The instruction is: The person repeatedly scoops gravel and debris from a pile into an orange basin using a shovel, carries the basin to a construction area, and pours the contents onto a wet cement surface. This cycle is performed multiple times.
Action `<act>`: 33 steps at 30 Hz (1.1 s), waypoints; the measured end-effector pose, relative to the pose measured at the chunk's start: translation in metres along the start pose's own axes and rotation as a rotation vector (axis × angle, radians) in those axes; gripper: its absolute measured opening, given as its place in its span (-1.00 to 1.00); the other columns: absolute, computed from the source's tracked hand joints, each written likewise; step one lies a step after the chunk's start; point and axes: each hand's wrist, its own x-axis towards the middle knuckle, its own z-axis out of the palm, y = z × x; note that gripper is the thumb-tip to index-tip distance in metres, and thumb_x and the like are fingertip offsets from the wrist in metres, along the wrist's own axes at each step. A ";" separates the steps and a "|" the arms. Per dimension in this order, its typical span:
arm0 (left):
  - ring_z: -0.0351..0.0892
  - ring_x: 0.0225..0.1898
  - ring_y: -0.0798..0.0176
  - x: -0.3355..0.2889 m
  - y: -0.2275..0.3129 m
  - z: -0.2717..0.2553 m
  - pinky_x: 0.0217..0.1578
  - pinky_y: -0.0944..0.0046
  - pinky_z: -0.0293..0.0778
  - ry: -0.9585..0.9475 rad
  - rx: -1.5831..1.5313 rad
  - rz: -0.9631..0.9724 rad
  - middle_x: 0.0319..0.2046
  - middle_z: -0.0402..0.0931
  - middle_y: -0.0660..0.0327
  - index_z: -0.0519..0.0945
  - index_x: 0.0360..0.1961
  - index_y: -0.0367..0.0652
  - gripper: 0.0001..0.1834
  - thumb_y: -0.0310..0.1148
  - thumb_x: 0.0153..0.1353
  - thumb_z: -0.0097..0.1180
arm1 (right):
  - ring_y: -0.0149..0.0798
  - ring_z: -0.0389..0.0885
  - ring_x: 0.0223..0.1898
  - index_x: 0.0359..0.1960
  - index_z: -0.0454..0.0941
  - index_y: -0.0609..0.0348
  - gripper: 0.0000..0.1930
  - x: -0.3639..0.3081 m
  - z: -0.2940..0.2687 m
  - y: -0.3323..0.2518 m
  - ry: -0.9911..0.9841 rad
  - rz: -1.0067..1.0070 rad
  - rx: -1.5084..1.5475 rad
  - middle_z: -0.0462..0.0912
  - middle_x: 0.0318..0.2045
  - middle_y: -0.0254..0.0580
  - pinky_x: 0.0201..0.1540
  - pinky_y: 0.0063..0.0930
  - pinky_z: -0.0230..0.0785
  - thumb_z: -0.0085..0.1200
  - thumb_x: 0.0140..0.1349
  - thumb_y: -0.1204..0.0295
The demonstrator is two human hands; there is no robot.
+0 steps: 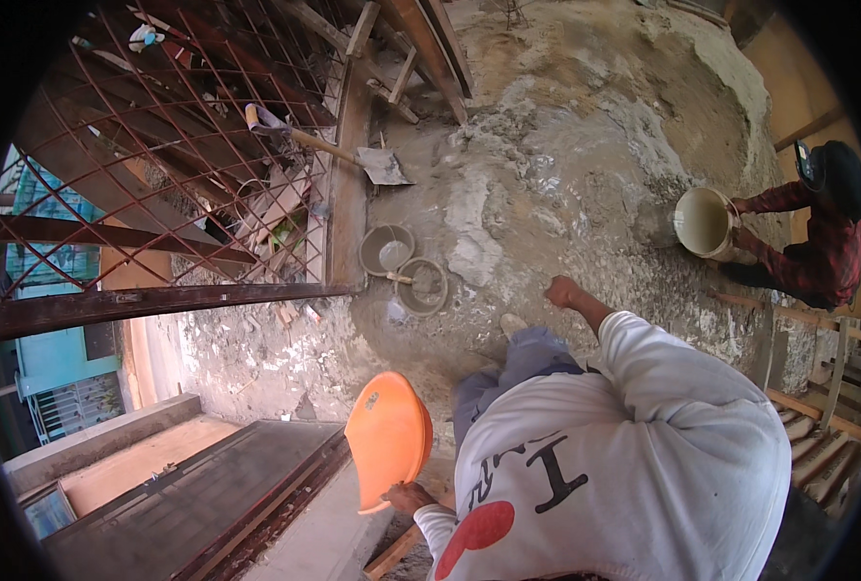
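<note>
two buckets [373, 249] stand, contents unclear; left grip [410, 498] holds orange plastic [384, 436].

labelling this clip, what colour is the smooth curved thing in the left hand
The smooth curved thing is orange, best seen in the head view.

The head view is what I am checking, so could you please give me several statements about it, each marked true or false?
1. The left hand grips the orange container. True.
2. The right hand grips the shovel. False: the shovel lies apart from it, beside the metal lattice.
3. A co-worker holds a pale bucket. True.
4. Two round buckets stand at the co-worker's feet. False: they are together on the other side of the right hand, near the metal lattice.
5. The sleeve on the person's right arm is white. True.
</note>
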 end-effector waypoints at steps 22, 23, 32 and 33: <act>0.26 -0.61 0.44 0.167 0.006 -0.159 -0.58 0.36 0.20 0.213 -1.900 -0.514 -0.65 0.27 0.38 0.47 -0.41 -0.20 -0.56 -0.03 0.42 -0.08 | -0.13 0.65 -0.48 -0.12 0.48 0.33 -0.72 0.092 -0.054 -0.242 -0.306 0.305 0.719 0.64 -0.45 -0.04 -0.51 -0.24 0.50 0.04 0.25 0.35; 0.21 -0.64 0.47 0.174 0.003 -0.172 -0.61 0.38 0.15 0.220 -1.934 -0.495 -0.68 0.22 0.41 0.45 -0.43 -0.18 -0.57 -0.03 0.43 -0.08 | -0.15 0.64 -0.45 -0.09 0.48 0.30 -0.68 0.105 -0.065 -0.266 -0.318 0.273 0.684 0.64 -0.43 -0.06 -0.47 -0.23 0.51 0.05 0.26 0.30; 0.12 -0.67 0.53 0.269 -0.002 -0.248 -0.66 0.45 0.02 0.152 -2.368 -0.557 -0.70 0.13 0.46 0.47 -0.38 -0.20 -0.50 0.08 0.39 -0.05 | -0.17 0.58 -0.17 0.21 0.30 0.17 -0.37 0.182 -0.181 -0.583 -0.730 -0.016 1.029 0.54 -0.01 -0.03 -0.12 -0.18 0.52 0.02 0.31 -0.06; 0.13 -0.67 0.53 0.281 -0.007 -0.251 -0.66 0.46 0.04 0.119 -2.396 -0.575 -0.69 0.15 0.45 0.48 -0.37 -0.21 -0.49 0.09 0.38 -0.04 | -0.12 0.59 -0.10 0.27 0.23 0.18 -0.34 0.187 -0.183 -0.614 -0.845 -0.032 1.153 0.52 0.04 -0.01 -0.05 -0.11 0.52 0.01 0.33 -0.03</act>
